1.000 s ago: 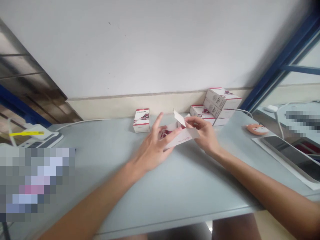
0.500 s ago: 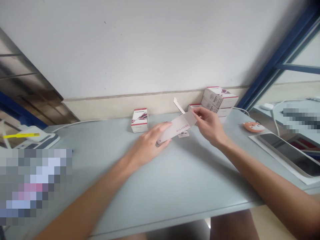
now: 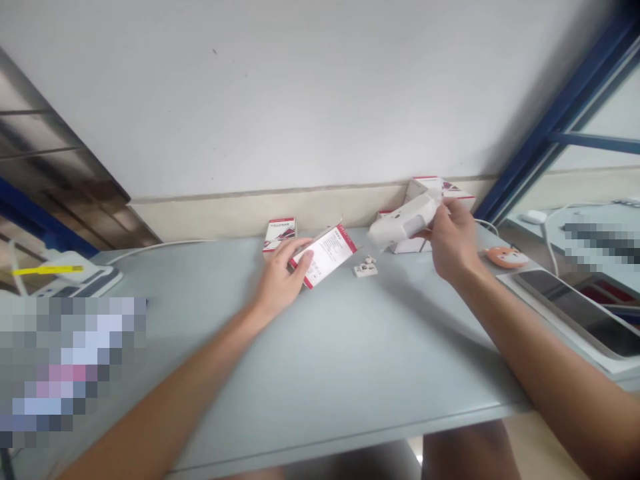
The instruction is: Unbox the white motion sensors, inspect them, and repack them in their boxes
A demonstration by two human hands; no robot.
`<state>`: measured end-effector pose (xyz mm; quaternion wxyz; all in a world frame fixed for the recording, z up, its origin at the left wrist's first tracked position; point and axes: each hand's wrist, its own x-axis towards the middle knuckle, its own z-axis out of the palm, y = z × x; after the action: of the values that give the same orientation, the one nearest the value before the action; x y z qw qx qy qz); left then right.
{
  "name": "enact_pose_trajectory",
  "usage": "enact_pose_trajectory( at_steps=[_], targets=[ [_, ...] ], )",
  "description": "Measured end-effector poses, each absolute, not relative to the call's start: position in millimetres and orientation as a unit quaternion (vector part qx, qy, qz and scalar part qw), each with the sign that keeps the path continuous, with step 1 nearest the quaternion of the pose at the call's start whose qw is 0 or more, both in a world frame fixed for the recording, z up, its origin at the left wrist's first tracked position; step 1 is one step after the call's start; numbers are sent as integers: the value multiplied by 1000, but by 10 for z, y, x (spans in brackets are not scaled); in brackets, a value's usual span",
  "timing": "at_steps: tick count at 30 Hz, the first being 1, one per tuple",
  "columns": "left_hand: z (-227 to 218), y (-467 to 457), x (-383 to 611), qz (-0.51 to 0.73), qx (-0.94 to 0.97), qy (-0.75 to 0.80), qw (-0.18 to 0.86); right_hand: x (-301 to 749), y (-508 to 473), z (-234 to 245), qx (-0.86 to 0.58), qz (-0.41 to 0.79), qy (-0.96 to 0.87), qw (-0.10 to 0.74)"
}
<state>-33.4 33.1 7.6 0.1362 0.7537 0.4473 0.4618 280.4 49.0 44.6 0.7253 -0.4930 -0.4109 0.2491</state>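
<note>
My left hand is closed around a small white and red carton, tilted with a printed text side facing me. A flap edge stands up at its far end. In my right hand is a white detector wrapped in thin clear plastic, pinched at its right end and held in the air, apart from the carton. On the desk below and between the hands lies a small white plastic bracket. Some fingertips of my right hand are hidden behind the detector.
One carton stands left, near the wall. Several stacked cartons are partly hidden behind my right hand. At right are an orange animal-face object and a phone. A power strip and blurred area sit left.
My right hand has moved right and up, away from the carton, and now holds the wrapped detector. My left hand has turned the carton, so a different printed side shows.
</note>
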Motion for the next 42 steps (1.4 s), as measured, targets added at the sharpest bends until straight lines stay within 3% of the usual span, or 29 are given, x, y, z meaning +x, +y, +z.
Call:
enact_pose_trajectory(
  at_steps=[11, 16, 19, 21, 25, 29, 35, 42],
  targets=[
    [129, 197, -305, 337, 758, 548, 107, 2570, 402, 325, -495, 378, -401, 672],
    [153, 140, -287, 301, 795, 527, -16, 2561, 402, 275, -506, 383, -416, 651],
    [224, 51, -251, 347, 799, 489, -49, 2521, 367, 265, -496, 416, -421, 635],
    [259, -53, -189, 380, 815, 436, 36, 2465, 323, 265, -475, 466, -423, 615],
    [220, -288, 22, 396, 766, 375, 341, 2303, 202, 263, -432, 561, -432, 559],
    [164, -347, 150, 418, 645, 369, 523, 2183, 92, 276, -413, 571, -458, 542],
    [221, -220, 62, 380, 503, 307, 713, 2266, 38, 389, -397, 467, -618, 493],
    [161, -168, 35, 298, 453, 268, 796, 2420, 131, 457, -414, 371, -590, 585]
  ],
)
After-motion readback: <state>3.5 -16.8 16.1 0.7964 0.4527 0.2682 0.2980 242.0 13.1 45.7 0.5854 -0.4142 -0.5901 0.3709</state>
